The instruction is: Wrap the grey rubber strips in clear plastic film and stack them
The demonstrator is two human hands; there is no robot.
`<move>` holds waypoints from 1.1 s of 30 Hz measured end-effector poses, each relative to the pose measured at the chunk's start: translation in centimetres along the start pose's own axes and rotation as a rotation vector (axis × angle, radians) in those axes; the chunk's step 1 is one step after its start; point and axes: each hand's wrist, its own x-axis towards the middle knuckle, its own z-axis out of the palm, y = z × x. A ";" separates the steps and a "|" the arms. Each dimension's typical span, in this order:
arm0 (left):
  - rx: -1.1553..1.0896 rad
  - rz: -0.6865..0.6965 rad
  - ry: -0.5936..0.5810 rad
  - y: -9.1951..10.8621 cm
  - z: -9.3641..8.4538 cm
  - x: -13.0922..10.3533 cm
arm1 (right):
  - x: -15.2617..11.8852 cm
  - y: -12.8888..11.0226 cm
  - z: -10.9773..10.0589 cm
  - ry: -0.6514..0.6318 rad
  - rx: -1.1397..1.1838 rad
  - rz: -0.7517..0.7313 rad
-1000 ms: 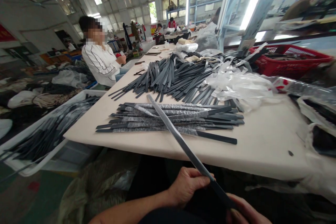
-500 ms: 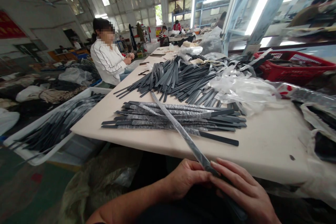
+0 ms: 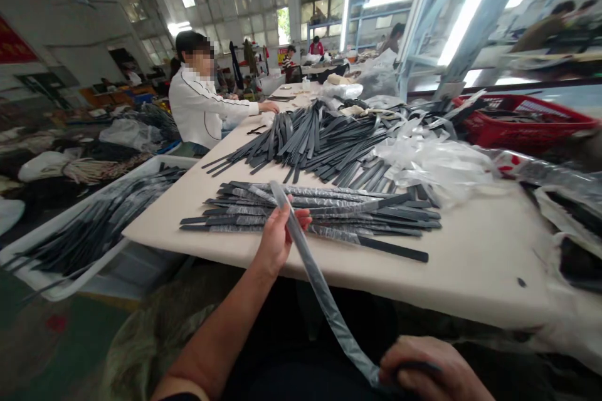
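A long dark strap in a clear plastic sleeve (image 3: 324,301) slants from above the table down towards my lap. Its upper part is pinched between the thumb and fingers of my left hand (image 3: 279,235), over the front of the pile. My right hand (image 3: 433,363), slightly blurred, is closed round the lower end near the bottom edge of the view. Just behind my left hand lies a stack of sleeved dark straps (image 3: 367,205) with bare ends. Beyond it spreads a heap of loose dark straps (image 3: 324,138).
The pale tabletop (image 3: 470,250) carries crumpled clear plastic (image 3: 433,153) at the right. A red basket (image 3: 522,131) stands behind that. On the left, a white bin (image 3: 108,263) holds more straps. A co-worker in a white top (image 3: 192,106) reaches onto the table's far left edge.
My left hand has slid up the strap, away from my right hand. My right hand has moved down and closed round the lower end. The co-worker's arm now stretches to the table.
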 end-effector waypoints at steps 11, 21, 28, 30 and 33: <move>0.581 -0.404 -0.550 -2.9 -4.5 -7.5 | 7.9 1.2 -4.0 0.427 0.779 -0.011; 0.874 -0.420 -0.921 -2.9 -4.5 -8.9 | 12.6 2.6 -5.9 0.306 0.972 -0.038; 0.950 -0.283 -0.917 -1.5 -4.5 -8.4 | 12.0 0.7 -6.1 0.651 0.784 -0.114; 0.882 -0.169 -0.842 -1.0 -4.6 -7.7 | 11.6 -0.8 -5.3 0.691 0.635 -0.162; 0.682 -0.010 -0.722 -0.8 -3.6 -6.8 | 11.0 -3.7 -3.1 0.631 0.246 -0.240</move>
